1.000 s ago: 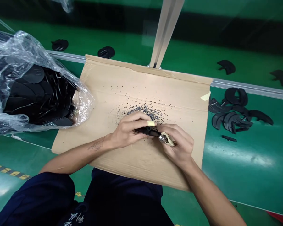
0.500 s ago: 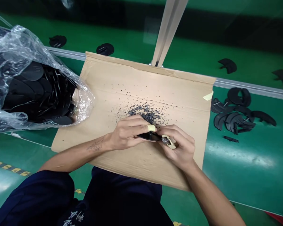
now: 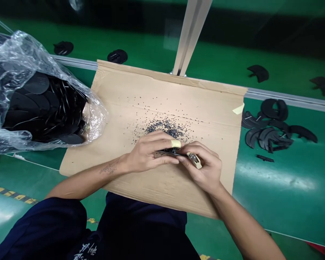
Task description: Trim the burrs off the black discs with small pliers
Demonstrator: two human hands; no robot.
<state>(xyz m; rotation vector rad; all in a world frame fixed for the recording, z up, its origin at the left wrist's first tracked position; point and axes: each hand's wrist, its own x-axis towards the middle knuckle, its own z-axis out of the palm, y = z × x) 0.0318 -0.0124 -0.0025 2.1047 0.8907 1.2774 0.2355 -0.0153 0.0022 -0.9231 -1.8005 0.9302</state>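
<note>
My left hand [image 3: 148,151] is closed round a thin black plastic piece [image 3: 166,153], held edge-on just above a sheet of cardboard [image 3: 162,97]. A yellow tape wrap covers one fingertip of that hand. My right hand [image 3: 206,166] grips a small trimming knife [image 3: 194,159] with a taped handle, its tip against the right end of the black piece. A heap of small black shavings [image 3: 165,127] lies on the cardboard just beyond my fingers.
A clear plastic bag [image 3: 38,97] full of black flat pieces lies at the left. A pile of black curved pieces [image 3: 271,130] sits on the green surface at the right. More black pieces lie beyond a metal rail [image 3: 289,98]. A pale post [image 3: 191,32] rises behind the cardboard.
The black piece has turned in my left hand from slightly tilted to nearly edge-on. My right hand with the knife has shifted a little along its end. Both hands stay over the same spot.
</note>
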